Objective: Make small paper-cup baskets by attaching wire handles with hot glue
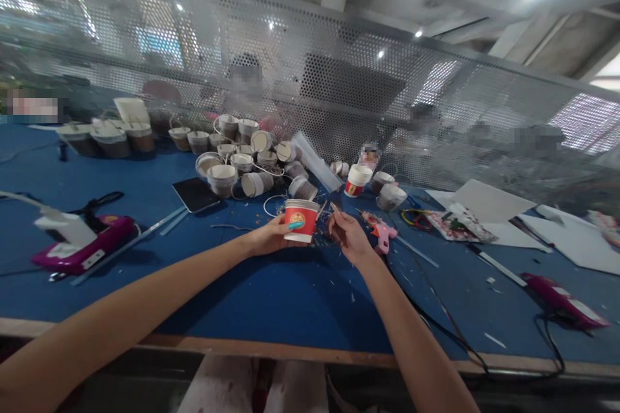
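Observation:
My left hand is wrapped round a red paper cup and holds it upright just above the blue table. My right hand is right beside the cup, fingers pinched on a thin pale strip that reaches toward the cup's rim. A pink glue gun lies just right of my right hand. A second red and white paper cup stands behind it.
A heap of several brown-wrapped cup baskets lies behind my hands, with a dark tablet to its left. Magenta tools lie at left and at right. White sheets cover the right. A perforated metal screen backs the table.

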Tool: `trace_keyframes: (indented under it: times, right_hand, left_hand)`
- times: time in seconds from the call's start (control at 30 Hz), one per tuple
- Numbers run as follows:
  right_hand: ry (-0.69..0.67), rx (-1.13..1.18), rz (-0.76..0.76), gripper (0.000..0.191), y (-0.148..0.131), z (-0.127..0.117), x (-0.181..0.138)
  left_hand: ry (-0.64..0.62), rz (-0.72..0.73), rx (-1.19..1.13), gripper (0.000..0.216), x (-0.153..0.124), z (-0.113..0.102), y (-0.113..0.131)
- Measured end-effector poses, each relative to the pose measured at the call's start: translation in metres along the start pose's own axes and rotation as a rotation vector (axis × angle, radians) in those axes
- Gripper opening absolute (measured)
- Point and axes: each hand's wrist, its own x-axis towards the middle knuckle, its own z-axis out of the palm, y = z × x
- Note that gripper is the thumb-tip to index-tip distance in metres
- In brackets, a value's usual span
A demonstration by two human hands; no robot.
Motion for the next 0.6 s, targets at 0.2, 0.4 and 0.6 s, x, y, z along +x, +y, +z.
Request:
trace_keyframes:
  times: [0.2, 0.4, 0.6]
  right_hand:
    - [-0.016, 0.018, 0.03, 0.043, 0.008, 0.003, 0.003]
    - [-0.046, 0.053, 0.083, 0.045, 0.014, 0.009, 0.004]
    - [-0.015, 0.073, 0.11, 0.043, 0.017, 0.01, 0.002]
  left_hand:
    - [-0.091, -0.026, 0.015, 0.056, -0.001, -0.002, 0.0]
    - [-0.179, -0.069, -0.012, 0.059, -0.004, 0.001, 0.004]
    - [-0.206, -0.137, -0.127, 0.053, -0.003, 0.002, 0.008]
